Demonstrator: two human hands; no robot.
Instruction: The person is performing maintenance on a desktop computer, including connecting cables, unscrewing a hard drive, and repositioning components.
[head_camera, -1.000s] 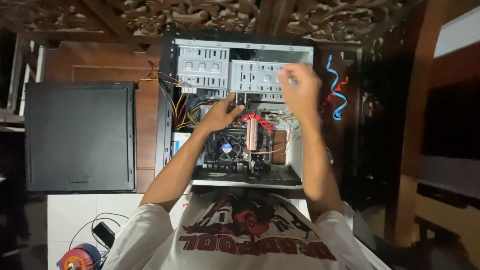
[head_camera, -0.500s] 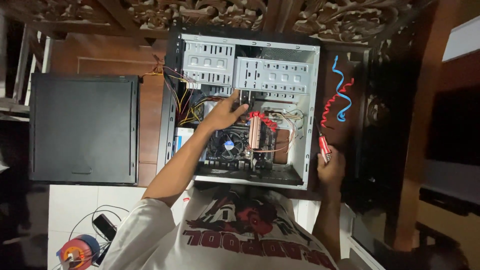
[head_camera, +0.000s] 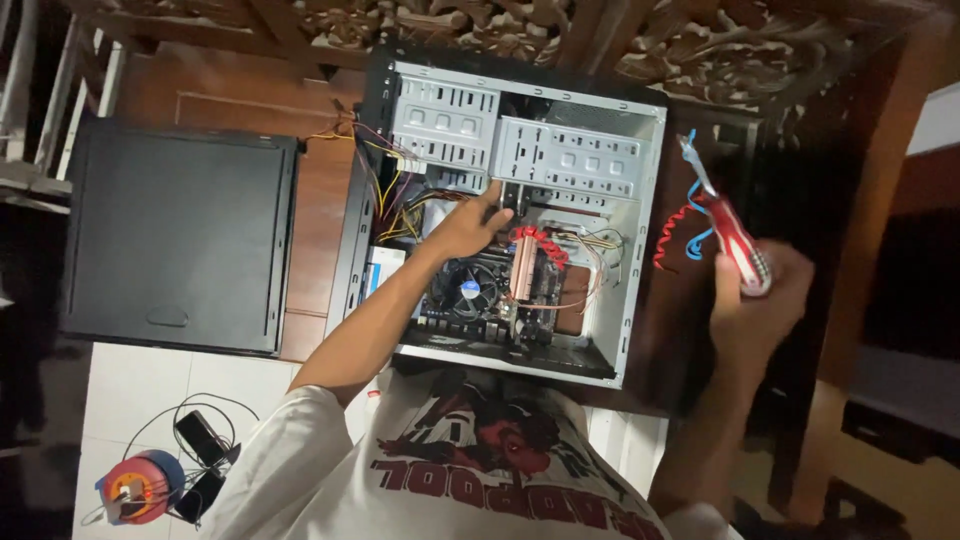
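An open computer case (head_camera: 630, 300) lies on its side on a dark wooden table, its grey drive cages (head_camera: 520, 145) at the far end. My left hand (head_camera: 468, 225) reaches inside and rests just below the drive cages, above the processor fan (head_camera: 470, 288) and a red-cabled card (head_camera: 530, 265). My right hand (head_camera: 760, 300) is outside the case on the right, closed around a red-and-white screwdriver (head_camera: 730, 235) whose shaft points up and to the left.
The black side panel (head_camera: 175, 235) lies flat left of the case. Red and blue coiled cables (head_camera: 680, 235) sit just right of the case. On the white floor at lower left are a red cable reel (head_camera: 140, 488) and black phones (head_camera: 200, 435). Yellow wires (head_camera: 385, 200) bunch inside the case's left edge.
My right hand left the drive cages, dropped to the right of the case, took up the screwdriver and has now raised it. The left hand stayed inside the case.
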